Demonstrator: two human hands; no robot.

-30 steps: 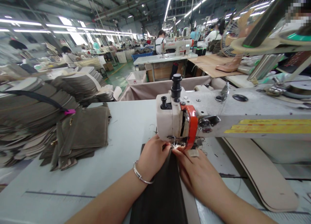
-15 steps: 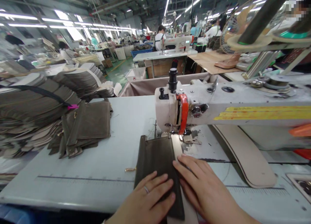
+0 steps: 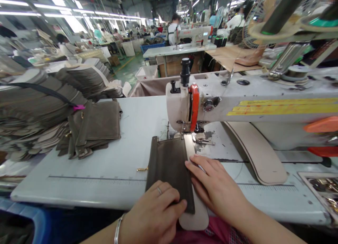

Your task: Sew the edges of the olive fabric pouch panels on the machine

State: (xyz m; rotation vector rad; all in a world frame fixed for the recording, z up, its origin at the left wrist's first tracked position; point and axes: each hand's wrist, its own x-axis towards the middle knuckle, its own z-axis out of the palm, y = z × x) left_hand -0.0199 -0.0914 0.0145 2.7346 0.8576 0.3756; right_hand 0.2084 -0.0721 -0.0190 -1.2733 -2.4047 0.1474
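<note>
Under the left hand, clasp unclear, the dark panel runs lengthwise away, the flattened right hand touching its edge.

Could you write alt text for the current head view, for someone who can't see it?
A person's left hand and right hand rest on a dark piece lying over a pale strip at a sewing machine; similar dark pieces lie piled at left.

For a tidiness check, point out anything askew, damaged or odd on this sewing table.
The pile of dark pieces on the table lies askew, its pieces overlapping at different angles. Dark patches mar the pale bed of the sewing machine; dirt or wear, I cannot tell.
</note>
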